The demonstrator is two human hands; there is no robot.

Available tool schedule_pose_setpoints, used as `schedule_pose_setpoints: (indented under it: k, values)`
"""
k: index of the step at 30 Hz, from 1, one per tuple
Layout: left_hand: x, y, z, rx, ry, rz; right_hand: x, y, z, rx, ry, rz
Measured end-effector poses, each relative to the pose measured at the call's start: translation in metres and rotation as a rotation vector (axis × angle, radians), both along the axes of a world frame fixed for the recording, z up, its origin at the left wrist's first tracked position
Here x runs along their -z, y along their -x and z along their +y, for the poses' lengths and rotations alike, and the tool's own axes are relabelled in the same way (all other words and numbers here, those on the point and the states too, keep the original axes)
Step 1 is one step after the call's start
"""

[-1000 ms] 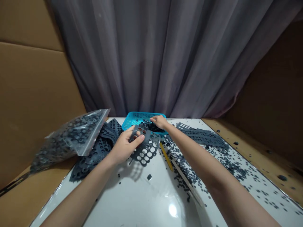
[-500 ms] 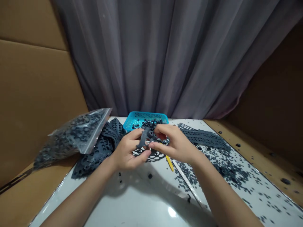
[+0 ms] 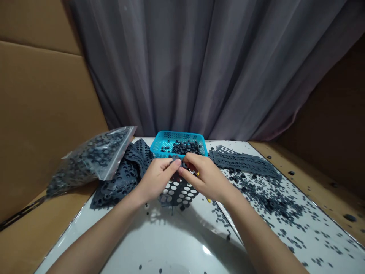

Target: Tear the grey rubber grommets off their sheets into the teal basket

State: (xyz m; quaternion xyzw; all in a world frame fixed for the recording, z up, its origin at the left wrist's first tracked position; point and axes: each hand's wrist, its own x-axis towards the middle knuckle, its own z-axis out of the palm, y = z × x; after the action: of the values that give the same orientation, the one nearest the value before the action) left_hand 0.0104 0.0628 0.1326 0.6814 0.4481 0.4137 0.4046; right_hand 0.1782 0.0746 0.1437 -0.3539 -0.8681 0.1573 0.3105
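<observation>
Both hands meet in front of the blue basket, gripping a dark grey rubbery sheet (image 3: pixel 180 192) full of round holes. The sheet's lower part hangs down below my fingers, over the white table. My left hand (image 3: pixel 161 175) pinches its upper edge, thumb on top. Close beside it, my right hand (image 3: pixel 203 174) has thumb and fingers closed at the same edge; the exact spot they pinch is partly hidden. Behind the hands, the blue basket (image 3: pixel 178 134) contains many small dark pieces (image 3: pixel 186 147).
At left, a clear zip bag (image 3: pixel 94 156) of dark pieces leans on folded perforated sheets (image 3: pixel 119 186). More perforated sheets (image 3: pixel 245 163) lie at right, near scattered dark bits (image 3: pixel 270 205). A yellow tool and a white stick (image 3: pixel 229 222) are partly behind my right arm. Cardboard walls (image 3: pixel 42 114) flank the table.
The sheet has turned so its holed part now hangs below my hands. My left thumb has moved up onto its edge, and the hands are closer together. The view has shifted slightly.
</observation>
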Motion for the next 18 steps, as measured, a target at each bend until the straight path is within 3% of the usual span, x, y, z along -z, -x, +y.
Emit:
schedule_pose_setpoints:
  k: [3,5,9,13,18]
  values:
    - [0.002,0.002,0.0,-0.029,-0.235,0.17,-0.001,-0.002,-0.001,0.024,0.058,-0.033]
    - [0.004,0.003,0.001,0.028,-0.258,0.165,0.0,-0.002,0.0,-0.074,0.158,0.021]
    - [0.012,-0.001,0.002,0.088,-0.07,-0.23,0.012,0.006,0.003,-0.344,0.504,0.422]
    - [0.02,-0.012,0.002,-0.027,0.079,-0.608,0.029,0.021,0.007,-0.388,0.696,0.851]
    - [0.015,-0.016,0.006,-0.165,0.249,-0.782,0.033,0.024,0.01,-0.421,0.839,1.104]
